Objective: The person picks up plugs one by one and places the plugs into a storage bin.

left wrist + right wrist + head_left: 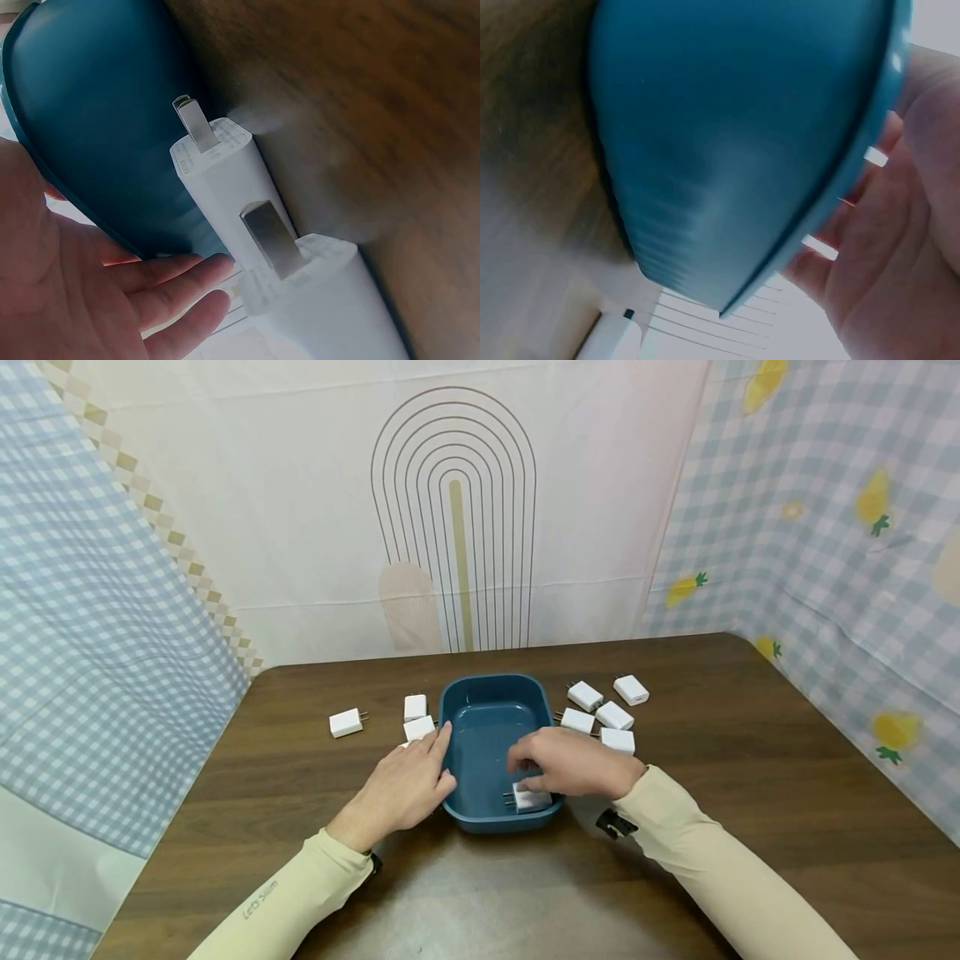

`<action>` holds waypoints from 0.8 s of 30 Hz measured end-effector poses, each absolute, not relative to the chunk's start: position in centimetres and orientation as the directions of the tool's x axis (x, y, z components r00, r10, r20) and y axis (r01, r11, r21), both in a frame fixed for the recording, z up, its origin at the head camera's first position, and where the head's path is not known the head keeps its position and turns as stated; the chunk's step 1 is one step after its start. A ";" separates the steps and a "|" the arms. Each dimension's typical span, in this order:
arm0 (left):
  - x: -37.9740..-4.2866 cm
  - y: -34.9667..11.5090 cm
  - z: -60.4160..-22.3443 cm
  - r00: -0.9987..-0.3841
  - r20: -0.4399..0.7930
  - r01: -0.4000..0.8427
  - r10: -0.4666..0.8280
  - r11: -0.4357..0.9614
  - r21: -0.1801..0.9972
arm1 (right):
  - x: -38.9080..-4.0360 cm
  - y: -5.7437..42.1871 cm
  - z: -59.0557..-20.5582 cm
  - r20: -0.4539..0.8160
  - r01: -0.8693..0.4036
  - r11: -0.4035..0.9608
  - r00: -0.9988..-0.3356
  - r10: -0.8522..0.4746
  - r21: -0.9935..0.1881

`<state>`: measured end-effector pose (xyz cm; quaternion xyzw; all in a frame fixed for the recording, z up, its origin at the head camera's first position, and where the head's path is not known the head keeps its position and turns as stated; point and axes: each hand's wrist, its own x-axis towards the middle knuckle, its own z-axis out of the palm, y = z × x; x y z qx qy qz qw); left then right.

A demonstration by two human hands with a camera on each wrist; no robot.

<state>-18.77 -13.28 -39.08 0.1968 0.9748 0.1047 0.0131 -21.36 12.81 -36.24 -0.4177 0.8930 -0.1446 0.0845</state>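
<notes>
The white charger (532, 798) lies in the near right corner of the blue tray (480, 825); its long axis runs crosswise, left to right, and its two prongs point to the person's left; the right hand (570, 762) is over it, fingers bent, thumb at its upper edge; whether the fingertips grip it cannot be told. The tray's long axis runs away from the person; the left hand (408, 781) is extended, index finger straight along the left rim, holding nothing visible. Outside the right wall, five more chargers (617, 742) form a loose cluster; the nearest to the wall points its prongs left, at the tray; outside the left wall, a lone charger (346, 723) points its prongs right; all rest on the wooden table (690, 718).
</notes>
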 end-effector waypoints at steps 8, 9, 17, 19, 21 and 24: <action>-18.7 -13.3 -39.1 -0.922 0.015 0.380 0.386 0.899 0.219 | -21.9 14.4 -34.9 0.108 -0.699 0.624 -0.691 -0.714 -0.350; -18.7 -13.3 -39.1 -0.922 0.015 0.380 0.386 0.899 0.217 | -22.1 14.6 -34.8 0.121 -0.698 0.627 -0.696 -0.708 -0.345; -18.8 -13.3 -39.1 -0.923 0.012 0.379 0.386 0.901 0.212 | -22.8 15.9 -34.6 0.132 -0.660 0.676 -0.741 -0.659 -0.328; -18.8 -13.3 -39.1 -0.922 0.012 0.381 0.387 0.900 0.212 | -22.9 16.3 -34.5 0.133 -0.649 0.686 -0.751 -0.647 -0.329; -18.8 -13.3 -39.1 -0.921 0.015 0.383 0.389 0.899 0.212 | -23.0 16.6 -34.4 0.142 -0.638 0.697 -0.762 -0.631 -0.327; -18.8 -13.3 -39.0 -0.919 0.022 0.388 0.392 0.898 0.209 | -23.3 17.2 -34.3 0.153 -0.621 0.712 -0.779 -0.609 -0.328</action>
